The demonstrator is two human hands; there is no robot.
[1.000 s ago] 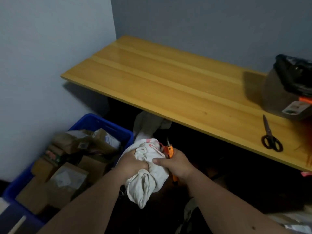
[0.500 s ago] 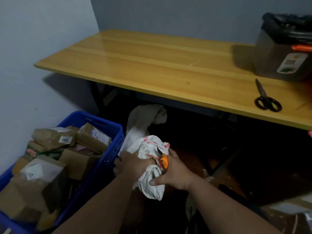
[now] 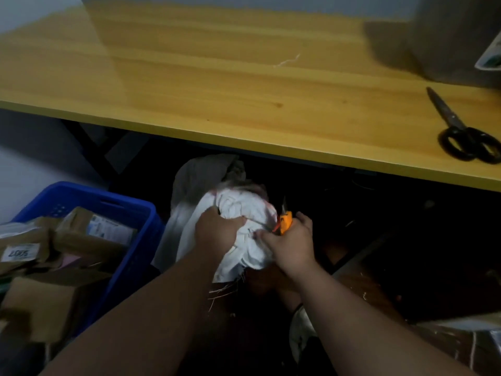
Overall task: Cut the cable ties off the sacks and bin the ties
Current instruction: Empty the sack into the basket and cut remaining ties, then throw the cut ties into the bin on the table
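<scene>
1. A white sack, bunched at its neck, is held below the front edge of the bench, between a blue crate on the left and the dark floor on the right.
2. The gathered neck of the sack is gripped by the left hand, its fingers curled over the folded cloth.
3. An orange-handled cutter is held in the right hand; the fingers are wrapped round the handle and the thumb is laid against the sack.
4. The cutter's dark blades are pointed upward, just beside the right side of the bunched cloth.
5. A cable tie cannot be made out among the folds; pink marks are seen along the upper edge of the cloth.
6. Frayed threads are seen hanging from the lower end of the sack.
7. A second pale sack is seen behind the first, under the bench.
8. The blue crate is filled with brown cardboard parcels, some of them labelled.
9. Black scissors are laid closed on the right part of the bench, blades pointing away from the person.
10. A grey bin is stood at the far right corner of the bench, cut off by the frame's edge.
</scene>
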